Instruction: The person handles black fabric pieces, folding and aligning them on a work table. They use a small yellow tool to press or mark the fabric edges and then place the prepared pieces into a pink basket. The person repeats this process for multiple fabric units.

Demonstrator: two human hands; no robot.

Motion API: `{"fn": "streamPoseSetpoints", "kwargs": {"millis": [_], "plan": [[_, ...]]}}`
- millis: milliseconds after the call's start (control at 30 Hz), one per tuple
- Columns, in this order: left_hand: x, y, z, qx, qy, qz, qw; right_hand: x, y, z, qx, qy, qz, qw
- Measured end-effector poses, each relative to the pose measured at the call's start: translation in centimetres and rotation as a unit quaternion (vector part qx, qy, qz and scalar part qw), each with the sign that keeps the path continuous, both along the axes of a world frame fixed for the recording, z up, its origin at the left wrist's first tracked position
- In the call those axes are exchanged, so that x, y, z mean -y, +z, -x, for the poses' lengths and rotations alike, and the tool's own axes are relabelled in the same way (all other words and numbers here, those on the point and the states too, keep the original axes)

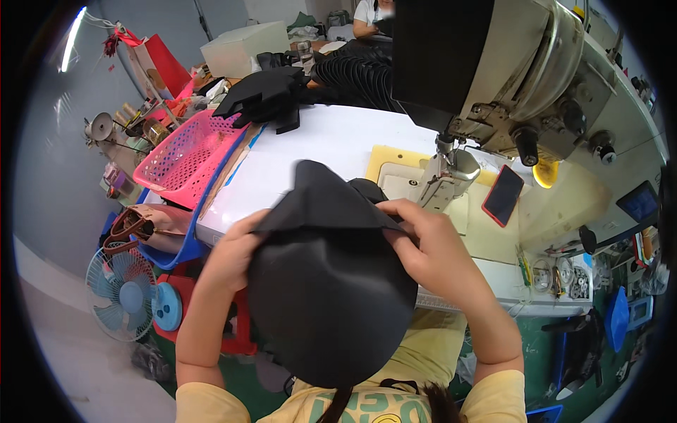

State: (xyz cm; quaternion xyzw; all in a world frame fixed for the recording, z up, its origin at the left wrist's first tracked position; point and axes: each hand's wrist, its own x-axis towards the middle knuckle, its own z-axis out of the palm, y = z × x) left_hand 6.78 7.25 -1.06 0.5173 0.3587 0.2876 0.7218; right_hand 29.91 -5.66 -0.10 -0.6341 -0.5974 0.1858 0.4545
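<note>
Evidently 1 black piece (pixel 331 289), held at near edge of table (pixel 303 134), before sewing machine (pixel 511 63). Left hand (pixel 235 252) clamped left side; right hand (pixel 431 243) pinched right edge. Even, light tension seemed best against wrinkling.

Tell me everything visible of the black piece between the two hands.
The black piece is smooth with a soft sheen, perhaps imitation leather. Below is a broad rounded panel; a fold or seam crosses above it, and the top rises to a blunt peak. The left hand holds its left edge, the right hand its right edge, near the sewing machine.
</note>
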Motion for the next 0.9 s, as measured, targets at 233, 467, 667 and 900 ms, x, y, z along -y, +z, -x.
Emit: {"fn": "streamPoseSetpoints", "kwargs": {"millis": [233,467,667,900], "plan": [[-1.1,-11.7,-6.0,-0.251,0.021,-0.601,0.758,-1.3,-13.1,-2.7,0.161,-0.102,0.124,0.974],[-3.9,-11.4,-8.4,-0.262,-0.036,-0.685,0.679,-3.5,-11.8,-3.1,0.206,-0.067,0.153,0.964],[-5.5,-11.0,-10.7,-0.233,0.011,-0.748,0.621,-5.7,-9.3,-1.8,0.338,-0.171,0.190,0.906],[-6.8,-11.7,-11.1,-0.302,-0.049,-0.679,0.667,-7.1,-11.4,-2.7,0.346,-0.159,0.050,0.923]]}}
